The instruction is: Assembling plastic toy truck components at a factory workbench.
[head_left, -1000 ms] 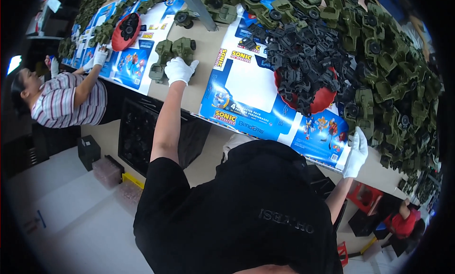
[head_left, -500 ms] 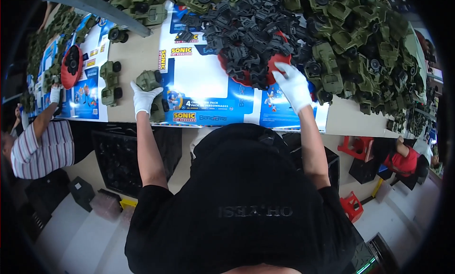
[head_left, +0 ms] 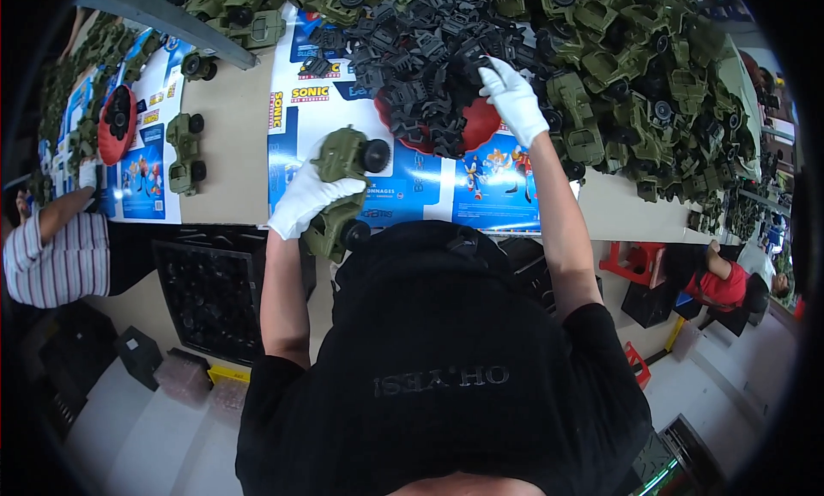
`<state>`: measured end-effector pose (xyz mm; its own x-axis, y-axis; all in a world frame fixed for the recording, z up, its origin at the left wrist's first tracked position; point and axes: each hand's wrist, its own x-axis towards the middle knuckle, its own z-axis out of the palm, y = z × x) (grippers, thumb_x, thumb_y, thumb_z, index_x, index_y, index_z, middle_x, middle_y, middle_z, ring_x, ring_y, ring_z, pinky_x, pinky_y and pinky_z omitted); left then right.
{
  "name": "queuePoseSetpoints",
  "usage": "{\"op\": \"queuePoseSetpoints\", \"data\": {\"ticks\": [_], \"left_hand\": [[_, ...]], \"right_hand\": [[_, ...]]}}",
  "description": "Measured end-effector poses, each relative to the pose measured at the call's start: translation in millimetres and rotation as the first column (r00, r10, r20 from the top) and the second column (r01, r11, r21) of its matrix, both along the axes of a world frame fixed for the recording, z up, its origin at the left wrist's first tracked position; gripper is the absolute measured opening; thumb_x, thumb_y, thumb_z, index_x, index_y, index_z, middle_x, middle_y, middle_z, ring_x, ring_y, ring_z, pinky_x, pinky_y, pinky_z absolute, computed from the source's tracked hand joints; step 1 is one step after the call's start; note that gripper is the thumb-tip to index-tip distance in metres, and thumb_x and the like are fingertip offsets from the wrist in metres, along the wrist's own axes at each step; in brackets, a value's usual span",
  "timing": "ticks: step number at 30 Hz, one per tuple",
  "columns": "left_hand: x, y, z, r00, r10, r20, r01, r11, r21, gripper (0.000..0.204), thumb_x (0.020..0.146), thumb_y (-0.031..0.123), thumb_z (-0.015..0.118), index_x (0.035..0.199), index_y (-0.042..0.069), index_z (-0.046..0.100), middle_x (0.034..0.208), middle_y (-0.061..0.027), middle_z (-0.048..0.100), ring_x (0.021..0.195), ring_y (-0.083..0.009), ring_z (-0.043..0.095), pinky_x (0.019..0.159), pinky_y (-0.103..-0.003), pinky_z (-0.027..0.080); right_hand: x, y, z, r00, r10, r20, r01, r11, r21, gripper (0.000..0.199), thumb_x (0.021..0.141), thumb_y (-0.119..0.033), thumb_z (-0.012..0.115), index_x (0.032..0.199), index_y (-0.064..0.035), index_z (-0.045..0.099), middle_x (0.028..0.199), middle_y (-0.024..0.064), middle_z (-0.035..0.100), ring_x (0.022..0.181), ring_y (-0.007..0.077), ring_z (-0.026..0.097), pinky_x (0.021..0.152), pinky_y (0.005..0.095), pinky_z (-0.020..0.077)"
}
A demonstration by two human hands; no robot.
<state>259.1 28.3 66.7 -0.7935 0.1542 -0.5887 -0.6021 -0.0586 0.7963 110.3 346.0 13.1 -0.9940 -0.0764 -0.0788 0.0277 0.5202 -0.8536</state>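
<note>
My left hand point(head_left: 309, 197), in a white glove, grips a green toy truck with black wheels point(head_left: 345, 180) over the table's front edge, close to my body. My right hand point(head_left: 513, 97), also gloved in white, reaches out to a heap of black plastic parts point(head_left: 412, 45) piled on a red tray point(head_left: 470, 127). Its fingertips pinch one black part at the edge of the heap. Under both lies a blue-and-white printed card sheet point(head_left: 403, 200).
A large pile of green toy trucks point(head_left: 635, 58) covers the table's right and far side. One green truck point(head_left: 184, 153) stands alone at left. A co-worker in a striped shirt point(head_left: 51, 260) works at far left. A black crate point(head_left: 210, 290) and a red stool point(head_left: 631, 260) stand below.
My left hand has lifted the green truck off the table and drawn it toward me. My right hand has gone from the table's front edge up into the black parts.
</note>
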Motion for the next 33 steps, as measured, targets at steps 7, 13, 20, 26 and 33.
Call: {"op": "queuePoseSetpoints", "data": {"ticks": [7, 13, 20, 26, 33], "left_hand": [[-26.9, 62.8, 3.5, 0.896, -0.300, -0.327, 0.295, 0.953, -0.068, 0.096, 0.061, 0.013, 0.090, 0.141, 0.005, 0.036, 0.128, -0.0090, 0.056, 0.115, -0.0170, 0.056, 0.098, -0.031, 0.045], [-29.6, 95.3, 42.8, 0.832, -0.469, -0.295, 0.459, 0.882, -0.106, 0.096, 0.062, 0.015, 0.090, 0.140, 0.003, 0.036, 0.123, -0.0108, 0.058, 0.114, -0.0175, 0.056, 0.097, -0.031, 0.045], [-29.8, 100.0, 66.9, 0.886, -0.442, -0.142, 0.458, 0.882, 0.109, 0.086, 0.062, 0.019, 0.090, 0.132, -0.004, 0.044, 0.118, -0.0120, 0.061, 0.111, -0.0191, 0.058, 0.097, -0.031, 0.044], [-28.0, 104.4, 79.1, 0.896, -0.425, -0.126, 0.438, 0.893, 0.103, 0.085, 0.064, 0.021, 0.089, 0.132, -0.007, 0.044, 0.118, -0.0121, 0.062, 0.107, -0.0174, 0.060, 0.095, -0.028, 0.046], [-26.4, 101.3, 77.4, 0.911, -0.398, -0.106, 0.408, 0.906, 0.110, 0.082, 0.065, 0.020, 0.089, 0.130, -0.007, 0.045, 0.116, -0.0112, 0.063, 0.105, -0.0160, 0.061, 0.093, -0.028, 0.047]], "right_hand": [[69.0, 11.4, 80.0, 0.895, 0.209, 0.393, 0.173, 0.649, -0.741, 0.047, 0.102, -0.036, 0.042, 0.129, 0.0018, 0.052, 0.076, 0.0120, 0.065, 0.054, 0.0117, 0.055, 0.051, 0.0244, 0.0450], [115.7, -5.8, 88.0, 0.990, 0.138, -0.016, -0.139, 0.974, -0.181, 0.028, 0.100, -0.023, 0.048, 0.121, -0.0087, 0.060, 0.091, 0.0040, 0.063, 0.072, 0.0089, 0.053, 0.065, 0.0224, 0.0453], [118.2, -6.8, 104.7, 0.990, 0.089, 0.113, -0.034, 0.909, -0.415, 0.044, 0.103, -0.034, 0.037, 0.111, 0.0004, 0.063, 0.084, 0.0040, 0.060, 0.072, 0.0110, 0.051, 0.072, 0.0260, 0.0445], [117.3, -7.1, 72.9, 0.898, -0.074, 0.435, 0.346, 0.729, -0.591, 0.050, 0.101, -0.044, 0.041, 0.106, -0.0007, 0.066, 0.091, 0.0042, 0.069, 0.079, 0.0096, 0.064, 0.073, 0.0235, 0.0512], [118.7, -20.0, 94.2, 0.884, -0.153, 0.442, 0.424, 0.660, -0.620, 0.039, 0.101, -0.036, 0.048, 0.096, -0.0032, 0.069, 0.081, -0.0027, 0.063, 0.074, 0.0046, 0.053, 0.070, 0.0224, 0.0440]]}}
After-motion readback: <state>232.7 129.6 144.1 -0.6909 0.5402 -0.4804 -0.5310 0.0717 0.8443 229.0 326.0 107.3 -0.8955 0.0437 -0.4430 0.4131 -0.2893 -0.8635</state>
